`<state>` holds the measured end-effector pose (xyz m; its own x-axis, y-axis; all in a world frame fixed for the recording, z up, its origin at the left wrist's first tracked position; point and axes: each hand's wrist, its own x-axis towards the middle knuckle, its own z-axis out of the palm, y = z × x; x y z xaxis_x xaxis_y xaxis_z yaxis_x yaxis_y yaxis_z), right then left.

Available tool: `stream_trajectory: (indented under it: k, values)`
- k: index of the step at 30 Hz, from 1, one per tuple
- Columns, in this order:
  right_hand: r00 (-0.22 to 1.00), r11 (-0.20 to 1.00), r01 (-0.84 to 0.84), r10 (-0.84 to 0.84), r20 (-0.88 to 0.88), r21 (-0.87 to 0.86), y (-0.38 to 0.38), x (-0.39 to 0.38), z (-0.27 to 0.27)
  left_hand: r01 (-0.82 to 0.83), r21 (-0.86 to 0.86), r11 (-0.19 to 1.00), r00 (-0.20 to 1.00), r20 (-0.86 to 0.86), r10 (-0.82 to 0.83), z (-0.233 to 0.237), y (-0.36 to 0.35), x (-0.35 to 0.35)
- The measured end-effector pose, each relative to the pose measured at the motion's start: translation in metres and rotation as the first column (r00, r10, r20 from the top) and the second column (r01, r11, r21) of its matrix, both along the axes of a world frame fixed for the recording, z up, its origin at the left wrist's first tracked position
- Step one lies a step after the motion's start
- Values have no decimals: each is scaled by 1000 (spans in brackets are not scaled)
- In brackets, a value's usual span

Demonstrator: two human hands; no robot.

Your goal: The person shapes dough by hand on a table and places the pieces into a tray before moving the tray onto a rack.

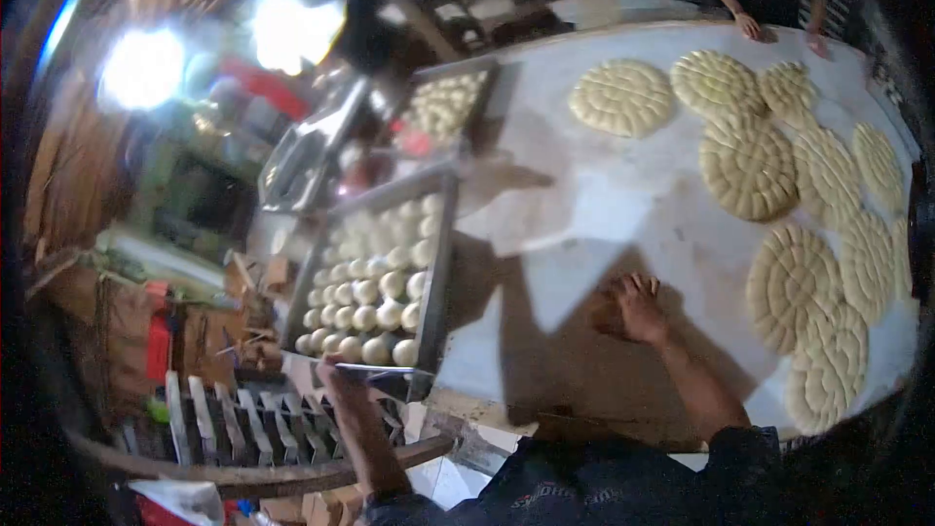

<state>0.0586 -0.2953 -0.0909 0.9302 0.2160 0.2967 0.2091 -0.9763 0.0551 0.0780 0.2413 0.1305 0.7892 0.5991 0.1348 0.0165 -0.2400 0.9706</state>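
Note:
My left hand [338,382] is at the near edge of a dark metal tray [440,268], its fingers closed at the rim and partly blurred. Rows of round pale dough balls [364,317] fill that tray; those toward its far end are smeared. On the white table [555,282], my right hand [639,310] rests with fingers spread, holding nothing. To its right lie several flat dough rounds cut into segments, such as one dough round [794,287] and, farther off, another dough round [748,168].
A second tray [477,102] of dough pieces stands beyond the first. Another person's hand [748,27] is at the table's far edge. Lower left is a slatted rack [248,424] with a curved wooden rail [292,479]. Bright lamps [143,70] glare at upper left.

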Motion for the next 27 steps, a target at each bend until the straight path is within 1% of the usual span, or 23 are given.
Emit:
stream_trajectory:
  k: [1,2,3,4,5,6,7,9,10,11,12,13,15,16,18,19,20,21,22,24,25,26,27]
  values:
    - [1000,1000,-21,21,18,15,9,5,13,7,10,1000,993,115,-8,6,-2,-5]
    - [980,993,-70,87,-180,95,13,2,44,-3,-96,995,992,128,15,10,-21,-6]
    - [952,988,-87,121,-280,131,7,-5,59,-11,-243,970,991,128,43,20,-40,-6]
    - [914,981,-93,152,-376,168,1,-12,72,-12,-330,944,990,131,59,28,-56,-7]
    - [931,945,-60,169,-324,321,-11,-22,73,-10,-377,926,988,138,66,35,-71,-8]
    - [939,918,-30,162,-305,396,-17,-34,78,-21,-351,936,987,143,76,47,-89,-14]
    - [947,883,-4,155,-283,470,-24,-45,83,20,-336,942,981,189,46,46,-103,-15]
    - [959,672,260,-93,-269,693,-50,-60,103,105,-303,947,960,280,-17,43,-129,-17]
    - [955,688,277,-120,-272,670,-61,-72,99,94,-392,915,995,74,-71,54,-135,-19]
    - [919,614,388,-201,-340,687,-68,-90,85,120,-454,883,993,44,-113,56,-152,-16]
    - [897,576,441,-251,-365,688,-72,-104,74,147,-512,846,987,22,-158,60,-169,-8]
    - [871,533,491,-299,-390,689,-76,-117,63,207,-410,888,969,-38,-243,69,-185,1]
    - [822,676,569,-463,-331,469,-76,-142,47,390,-435,811,896,-23,-443,60,-202,19]
    - [819,674,574,-477,-319,465,-74,-153,47,403,-442,801,891,-11,-455,34,-198,35]
    - [813,804,543,-576,87,243,-69,-158,52,285,-621,730,897,-95,-431,-11,-191,74]
    - [801,796,551,-589,109,252,-63,-162,69,379,-607,698,875,-10,-483,-16,-200,81]
    - [761,734,579,-643,86,356,-58,-172,97,467,-587,661,845,76,-530,-20,-215,84]
    - [725,664,595,-686,55,453,-56,-177,110,515,-659,548,805,152,-574,-9,-240,80]
    - [722,666,594,-689,68,452,-57,-183,106,463,-643,610,828,69,-557,-14,-245,77]
    - [655,483,524,-755,30,702,-56,-207,93,466,-653,597,811,45,-584,-37,-249,79]
    - [655,493,529,-755,38,691,-55,-216,95,396,-643,656,844,-28,-536,-59,-246,85]
    - [663,508,533,-747,39,677,-54,-218,92,383,-607,696,845,-74,-530,-66,-250,79]
    - [710,500,425,-701,65,754,-51,-217,86,354,-647,676,850,-78,-520,-87,-247,78]
